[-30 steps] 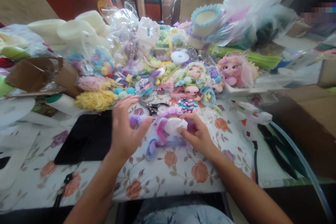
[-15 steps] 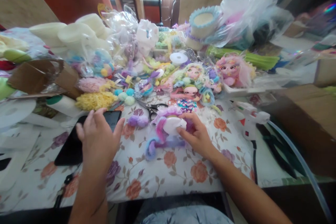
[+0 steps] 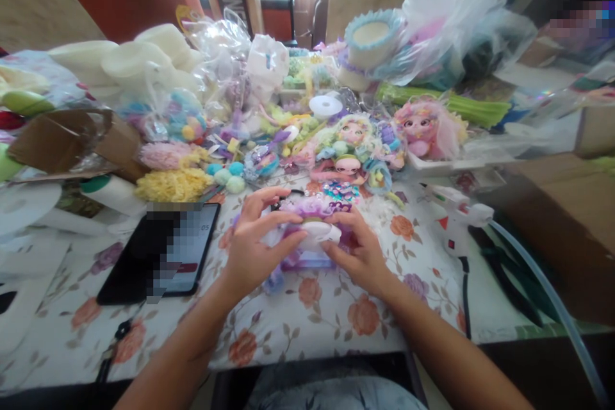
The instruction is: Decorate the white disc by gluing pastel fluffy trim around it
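Both of my hands are closed around a small white toy with purple, pink and blue fluffy hair [image 3: 312, 234] on the floral tablecloth [image 3: 307, 320]. My left hand [image 3: 254, 243] grips it from the left, fingers curled over its top. My right hand [image 3: 360, 250] holds its right side with the thumb on the white body. A black phone [image 3: 161, 253] with a lit screen lies just left of my left hand. Scissors [image 3: 281, 198] lie mostly hidden behind my fingers.
A white glue gun [image 3: 456, 218] with a cable lies to the right. Behind the toy are colourful dolls [image 3: 353, 147], a pink plush doll [image 3: 427, 125], yellow and pink pom-poms [image 3: 173, 182], a tape roll [image 3: 327, 106], cardboard [image 3: 62, 138], foam shapes and plastic bags.
My left hand left the phone and came back right onto the fluffy toy. The phone's screen has lit up. My right hand stayed on the toy.
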The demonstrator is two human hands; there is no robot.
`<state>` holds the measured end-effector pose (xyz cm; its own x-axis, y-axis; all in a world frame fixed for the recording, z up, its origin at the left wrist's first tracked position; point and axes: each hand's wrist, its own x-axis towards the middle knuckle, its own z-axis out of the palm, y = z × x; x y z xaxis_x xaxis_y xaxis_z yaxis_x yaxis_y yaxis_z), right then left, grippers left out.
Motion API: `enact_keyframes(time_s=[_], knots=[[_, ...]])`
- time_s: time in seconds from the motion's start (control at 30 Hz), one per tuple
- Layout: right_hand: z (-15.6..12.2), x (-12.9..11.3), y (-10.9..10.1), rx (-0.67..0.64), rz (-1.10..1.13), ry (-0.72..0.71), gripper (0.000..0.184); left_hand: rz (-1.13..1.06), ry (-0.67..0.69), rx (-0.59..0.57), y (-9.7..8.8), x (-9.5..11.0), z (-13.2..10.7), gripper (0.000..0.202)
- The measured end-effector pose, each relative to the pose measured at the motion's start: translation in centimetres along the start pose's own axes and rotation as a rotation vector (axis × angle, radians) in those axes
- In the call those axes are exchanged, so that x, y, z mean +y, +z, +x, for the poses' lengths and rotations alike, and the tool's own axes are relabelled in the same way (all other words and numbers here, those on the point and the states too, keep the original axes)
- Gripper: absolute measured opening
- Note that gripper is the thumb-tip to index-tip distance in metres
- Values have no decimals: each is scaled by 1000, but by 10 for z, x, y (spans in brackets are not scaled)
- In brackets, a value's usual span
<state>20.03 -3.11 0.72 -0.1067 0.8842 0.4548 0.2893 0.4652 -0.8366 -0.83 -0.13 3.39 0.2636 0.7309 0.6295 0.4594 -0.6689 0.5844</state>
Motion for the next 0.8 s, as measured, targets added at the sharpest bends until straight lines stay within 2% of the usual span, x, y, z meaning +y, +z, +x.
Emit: enact_keyframes(time_s=[0.17, 0.4, 0.57, 0.7, 0.8], knots=[[-3, 1, 2, 11, -8, -33, 33, 135, 121, 102, 5, -1, -7, 16], [-7, 5, 5, 40, -78, -122, 39, 202, 220, 79, 3, -1, -6, 22], [-6, 2, 5, 36, -69, -127, 35, 137, 175, 76, 3, -3, -8, 22], [-7, -1, 5, 34, -26, -55, 31, 20, 80, 66, 5, -2, -11, 20], [-8, -1, 5, 32, -16, -24, 31, -5, 67, 82, 6, -1, -12, 21]])
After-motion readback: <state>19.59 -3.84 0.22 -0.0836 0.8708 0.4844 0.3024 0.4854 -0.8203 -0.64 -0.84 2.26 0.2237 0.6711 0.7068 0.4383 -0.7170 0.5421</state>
